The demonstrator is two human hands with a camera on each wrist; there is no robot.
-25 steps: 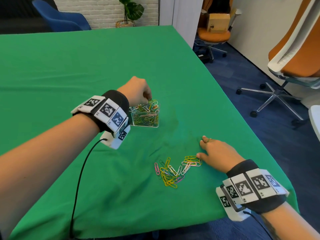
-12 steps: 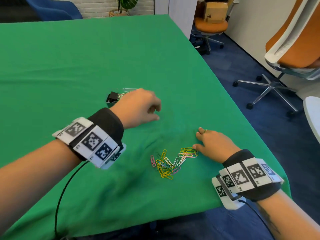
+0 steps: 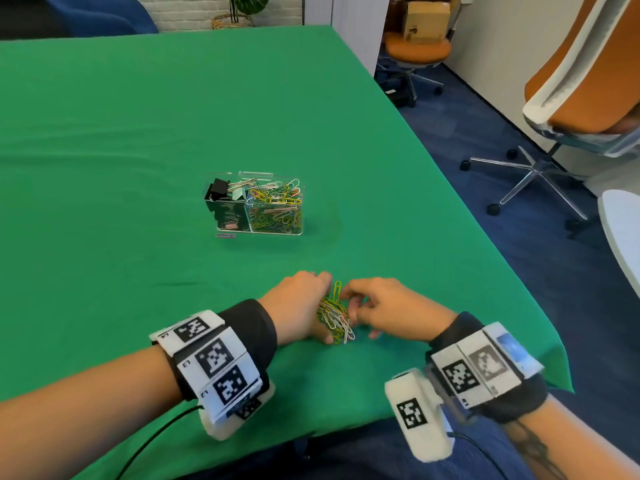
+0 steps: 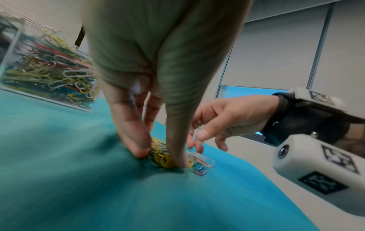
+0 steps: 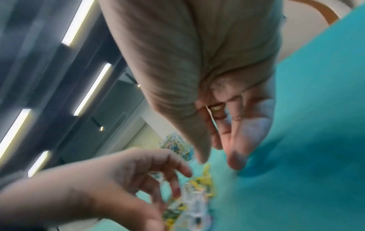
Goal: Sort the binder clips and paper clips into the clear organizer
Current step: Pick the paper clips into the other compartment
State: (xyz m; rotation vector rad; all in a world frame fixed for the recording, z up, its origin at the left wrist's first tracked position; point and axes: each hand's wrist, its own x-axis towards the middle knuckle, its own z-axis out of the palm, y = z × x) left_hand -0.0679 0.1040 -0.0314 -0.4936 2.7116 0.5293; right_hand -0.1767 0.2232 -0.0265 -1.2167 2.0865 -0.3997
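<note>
A: Item one, nearest: left hand [image 3: 299, 306], on the green cloth [image 3: 138, 133] close to the table's front edge. State?

B: Thumb and fingers curled down onto the cloth, pinching one side of the loose paper clips [image 3: 334, 315]. The left wrist view shows the fingertips [image 4: 141, 150] pressed on the yellow ones.

A: Item two: right hand [image 3: 388, 311].

B: Just beside the same heap, opposite side. Fingers loosely bent and spread, crowding the clips toward the left hand; whether they actually grip any, I cannot tell.

A: Step in hand?

B: By my reading, gathering the last loose heap into one bunch for lifting.

A: Item three, farther off.

B: One stray pink clip [image 3: 225, 235] flat on the cloth, just in front of the clear organizer [image 3: 254, 207]. Organizer upright, mid-table, well apart from the hands. Left compartment: black binder clips [image 3: 218, 190]. Right compartment: coloured paper clips, heaped near the rim.

A: Next move?

B: Likely a firm closing pinch, then a carry to the right compartment, released low, since that side looks nearly full.
</note>
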